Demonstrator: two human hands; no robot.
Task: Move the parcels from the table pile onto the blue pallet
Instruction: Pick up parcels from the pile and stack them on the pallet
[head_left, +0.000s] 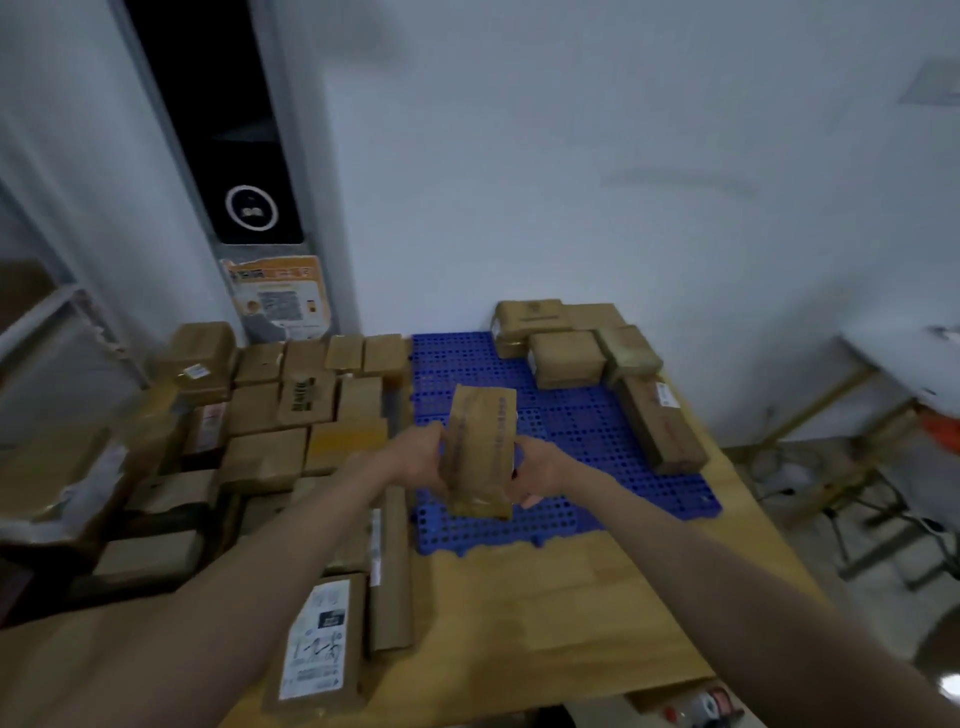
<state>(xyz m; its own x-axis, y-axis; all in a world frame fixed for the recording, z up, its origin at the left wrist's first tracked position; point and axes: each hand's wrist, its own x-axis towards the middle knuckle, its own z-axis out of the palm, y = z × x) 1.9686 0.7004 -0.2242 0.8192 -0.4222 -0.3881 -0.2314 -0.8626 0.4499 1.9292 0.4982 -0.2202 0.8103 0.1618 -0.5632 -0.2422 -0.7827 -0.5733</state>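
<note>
1. We grip one brown parcel (482, 451) between both hands: left hand (420, 457) curled on its left side, right hand (540, 470) curled on its right side.
2. The parcel is in the air over the blue pallet (566, 431), near the pallet's left front part; its long axis runs away from us, far end tipped up.
3. Free pallet surface lies straight ahead and to the right; both hands look equally near.
4. On the pallet: a row of parcels (569, 353) at the far edge and a long parcel (662, 423) along the right edge.
5. The table pile (270, 415) sits left of the pallet, many parcels left.
</note>
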